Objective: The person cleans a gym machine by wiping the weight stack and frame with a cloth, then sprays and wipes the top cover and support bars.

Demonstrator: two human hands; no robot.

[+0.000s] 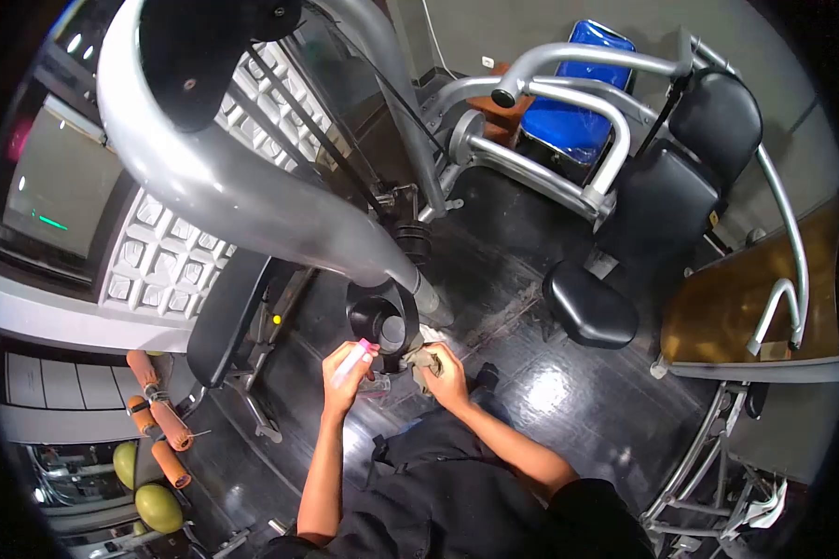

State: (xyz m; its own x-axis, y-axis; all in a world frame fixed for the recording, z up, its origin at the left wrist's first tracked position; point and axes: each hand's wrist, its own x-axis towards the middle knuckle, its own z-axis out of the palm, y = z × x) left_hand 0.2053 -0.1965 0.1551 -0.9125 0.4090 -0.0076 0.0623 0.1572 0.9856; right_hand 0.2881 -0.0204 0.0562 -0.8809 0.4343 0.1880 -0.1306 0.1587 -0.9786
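Observation:
My left hand is wrapped round a small pale bottle with a pink top, held tilted. My right hand grips a crumpled grey-green cloth. Both hands are close to a black holder with round openings, on the grey post of a gym machine. The cloth is at the holder's right side; whether it touches is hard to tell. A small clear item by the left hand is too blurred to name.
A thick silver machine frame curves overhead on the left. A black bench stands below it. To the right are a black padded seat, a seated machine and a blue chair. Foam rollers and green balls lie lower left.

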